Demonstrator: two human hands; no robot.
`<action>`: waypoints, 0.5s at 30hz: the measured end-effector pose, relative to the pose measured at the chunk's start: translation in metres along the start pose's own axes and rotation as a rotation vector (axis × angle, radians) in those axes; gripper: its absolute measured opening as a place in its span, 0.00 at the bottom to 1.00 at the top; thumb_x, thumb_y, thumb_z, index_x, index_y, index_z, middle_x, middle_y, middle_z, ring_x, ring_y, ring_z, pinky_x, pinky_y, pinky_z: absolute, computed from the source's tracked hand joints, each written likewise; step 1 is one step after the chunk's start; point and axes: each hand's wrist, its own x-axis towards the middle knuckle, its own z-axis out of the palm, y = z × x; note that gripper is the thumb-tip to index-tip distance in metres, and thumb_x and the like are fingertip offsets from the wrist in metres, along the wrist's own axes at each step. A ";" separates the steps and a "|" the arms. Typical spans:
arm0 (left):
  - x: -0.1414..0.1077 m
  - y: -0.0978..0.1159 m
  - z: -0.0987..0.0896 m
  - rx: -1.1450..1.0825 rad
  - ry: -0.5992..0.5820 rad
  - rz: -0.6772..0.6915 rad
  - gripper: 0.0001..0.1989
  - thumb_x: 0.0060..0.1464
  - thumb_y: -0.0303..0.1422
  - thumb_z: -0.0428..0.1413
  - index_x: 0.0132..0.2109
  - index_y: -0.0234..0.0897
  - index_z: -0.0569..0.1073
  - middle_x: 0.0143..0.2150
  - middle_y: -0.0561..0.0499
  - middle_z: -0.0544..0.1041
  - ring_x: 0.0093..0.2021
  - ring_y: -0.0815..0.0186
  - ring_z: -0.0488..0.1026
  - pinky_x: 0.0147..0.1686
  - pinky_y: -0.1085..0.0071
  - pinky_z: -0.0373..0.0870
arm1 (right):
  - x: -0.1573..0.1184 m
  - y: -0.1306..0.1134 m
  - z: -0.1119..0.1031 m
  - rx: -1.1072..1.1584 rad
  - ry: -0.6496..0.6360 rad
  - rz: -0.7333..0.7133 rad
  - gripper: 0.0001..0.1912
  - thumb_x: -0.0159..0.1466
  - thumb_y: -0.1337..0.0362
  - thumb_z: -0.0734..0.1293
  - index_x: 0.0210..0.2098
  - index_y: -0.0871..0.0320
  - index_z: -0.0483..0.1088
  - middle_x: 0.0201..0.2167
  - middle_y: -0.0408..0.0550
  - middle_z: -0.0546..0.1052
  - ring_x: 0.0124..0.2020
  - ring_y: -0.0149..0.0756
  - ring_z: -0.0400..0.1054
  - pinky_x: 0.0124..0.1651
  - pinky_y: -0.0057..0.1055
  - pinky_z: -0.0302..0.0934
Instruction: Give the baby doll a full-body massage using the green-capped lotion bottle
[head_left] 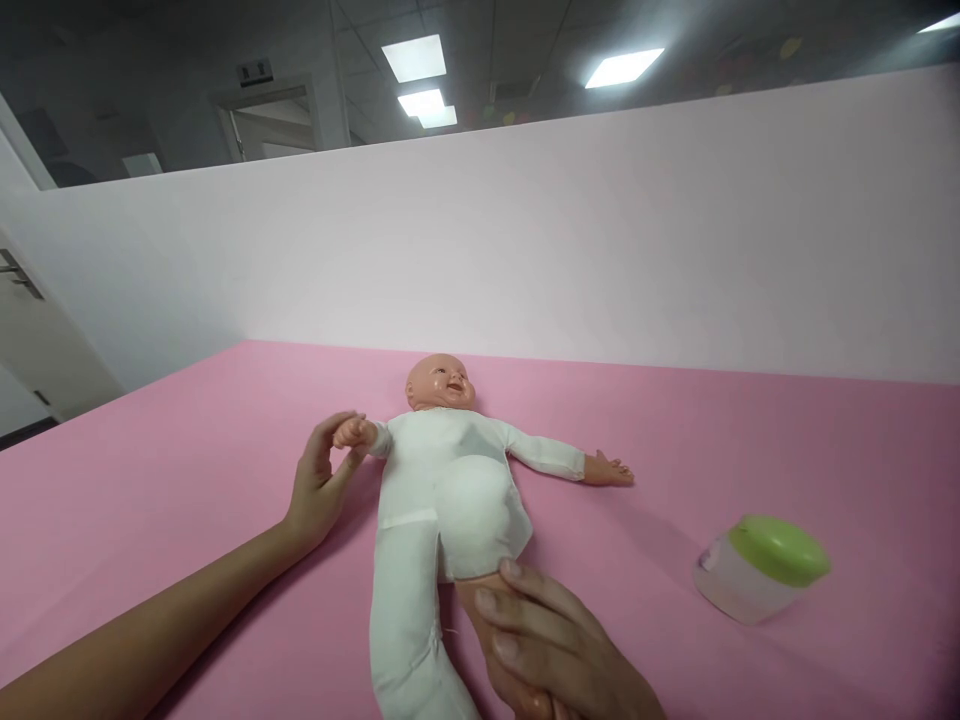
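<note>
Where the doll lies: a baby doll [442, 500] with a vinyl head and a white cloth body lies on its back on a pink tabletop [150, 480], its head pointing away from the person and its legs toward them.

Left hand [319, 490]: beside the doll's upper body, reaching in from the lower left of the view.

Left fingers [337, 425]: curled loosely, with the doll's small plastic hand [352, 432] caught between them and the thumb, touching on both sides.

Right hand [540, 640]: at the bottom of the view, over the doll's bent leg [476, 520].

Right fingers [517, 620]: closed around the bare lower part of that leg, just beneath its padded white knee; the tips are in view, but the doll's foot is hidden.

Other doll leg: the straight white cloth leg [409, 620] runs down toward the bottom edge, just beside the right hand.

Far doll arm: stretched out to the right, its plastic hand [607, 470] resting on the pink surface, touched by neither of the person's hands.

Jar: a frosted cream jar [757, 570] with a green lid sits tilted on the tabletop, well to the right of the doll and apart from both hands.

Behind: a white wall panel [480, 230] stands along the far edge, with a doorway [262, 125] and ceiling lights [420, 60] beyond.
</note>
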 end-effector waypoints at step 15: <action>-0.002 0.005 0.004 0.068 -0.121 0.159 0.15 0.67 0.31 0.56 0.59 0.46 0.70 0.56 0.48 0.76 0.56 0.66 0.73 0.57 0.67 0.71 | -0.028 0.009 0.004 -0.035 -0.113 -0.082 0.17 0.73 0.60 0.67 0.59 0.56 0.70 0.57 0.42 0.77 0.74 0.31 0.56 0.80 0.38 0.48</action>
